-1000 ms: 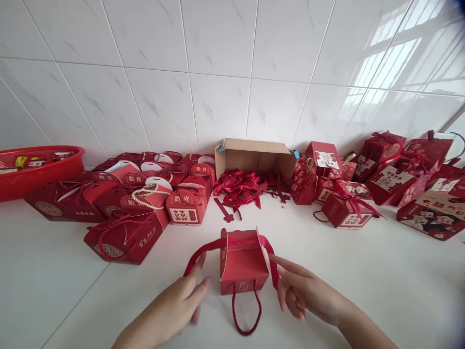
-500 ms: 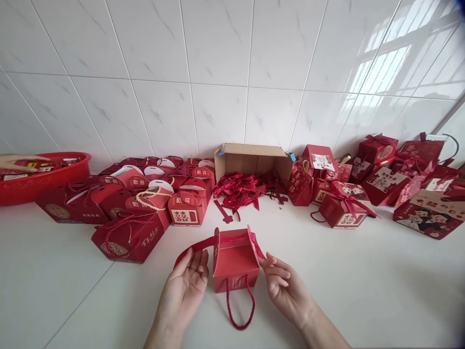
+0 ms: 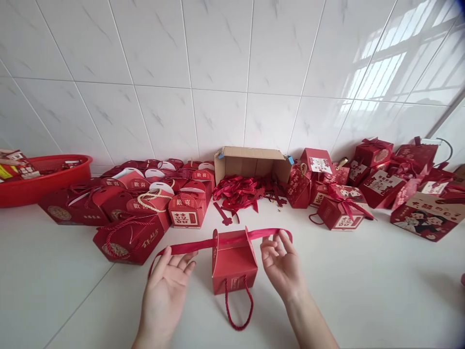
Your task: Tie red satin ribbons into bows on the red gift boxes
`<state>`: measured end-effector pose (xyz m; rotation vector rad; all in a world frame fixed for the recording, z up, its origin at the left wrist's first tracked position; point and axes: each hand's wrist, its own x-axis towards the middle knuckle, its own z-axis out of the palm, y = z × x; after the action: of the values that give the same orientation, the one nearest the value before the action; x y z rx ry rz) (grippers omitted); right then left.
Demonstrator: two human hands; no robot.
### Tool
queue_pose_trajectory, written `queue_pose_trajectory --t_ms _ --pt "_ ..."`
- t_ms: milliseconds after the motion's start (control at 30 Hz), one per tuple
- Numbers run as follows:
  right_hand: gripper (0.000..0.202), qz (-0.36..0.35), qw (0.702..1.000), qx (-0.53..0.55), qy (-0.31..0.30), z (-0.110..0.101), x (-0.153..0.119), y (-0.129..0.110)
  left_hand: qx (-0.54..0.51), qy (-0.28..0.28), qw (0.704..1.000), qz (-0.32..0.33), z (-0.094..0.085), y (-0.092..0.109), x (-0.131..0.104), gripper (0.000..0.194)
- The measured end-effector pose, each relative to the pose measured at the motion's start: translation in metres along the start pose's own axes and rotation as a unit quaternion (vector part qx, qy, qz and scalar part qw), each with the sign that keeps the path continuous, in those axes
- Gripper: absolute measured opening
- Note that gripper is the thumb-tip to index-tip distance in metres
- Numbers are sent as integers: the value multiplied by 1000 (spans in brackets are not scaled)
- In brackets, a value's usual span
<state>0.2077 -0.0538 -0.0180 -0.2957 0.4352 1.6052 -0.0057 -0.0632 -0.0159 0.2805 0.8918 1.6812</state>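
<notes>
A small red gift box [image 3: 235, 265] stands upright on the white surface between my hands, its twisted red cord handle [image 3: 250, 310] drooping forward. A red satin ribbon [image 3: 196, 246] runs through the raised side flaps at its top and stretches out to both sides. My left hand [image 3: 165, 295], palm up with fingers loosely extended, holds the ribbon's left part at the fingertips; the end falls behind the thumb. On the right, my right hand [image 3: 285, 271] holds the other part with bent fingers, and the ribbon loops over its fingertips.
Red gift boxes [image 3: 187, 206] crowd the left, and ribbon-tied boxes [image 3: 345, 208] the right. Behind the middle, a cardboard box [image 3: 254, 154] lies on its side, spilling red ribbons [image 3: 240, 191]. Far left, another person's hand [image 3: 5, 154] holds packets over a red basin [image 3: 69, 172].
My hands have moved apart, drawing the ribbon out straighter on both sides of the box. More ribbon now shows on the right. The other person's hand has lifted packets from the basin.
</notes>
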Motion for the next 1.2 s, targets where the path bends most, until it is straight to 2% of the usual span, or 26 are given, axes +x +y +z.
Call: queue_pose_trajectory --t_ms 133,267,433,533,633,733,833,967,1033,1200 --pt "12 -93 992 -61 -52 11 -4 -8 86 -20 994 60 -6 10 5 25" --pt "20 -165 966 -166 -109 17 -6 -14 127 -2 980 154 -10 14 10 18" --pt "16 -233 927 -251 -150 20 -7 -16 114 -16 976 184 -2 25 11 16" --pt "18 -292 895 -299 -157 26 -9 -18 121 -40 969 210 8 35 10 20" --pt "19 -345 844 -368 -181 39 -11 -19 148 -57 949 271 22 45 8 19" --pt "19 -362 792 -440 -217 56 -15 -20 207 -89 918 327 41 55 3 16" --pt "13 -360 751 -495 -247 73 -17 -17 295 -134 876 359 63 63 -4 24" --pt "15 -346 710 -534 -301 88 -19 -9 375 -219 818 377 87 67 -7 25" --pt "14 -338 702 -538 -321 92 -19 -6 365 -257 818 363 95 65 -7 25" --pt "12 -332 673 -555 -359 100 -24 0 283 -297 861 300 105 56 -8 19"
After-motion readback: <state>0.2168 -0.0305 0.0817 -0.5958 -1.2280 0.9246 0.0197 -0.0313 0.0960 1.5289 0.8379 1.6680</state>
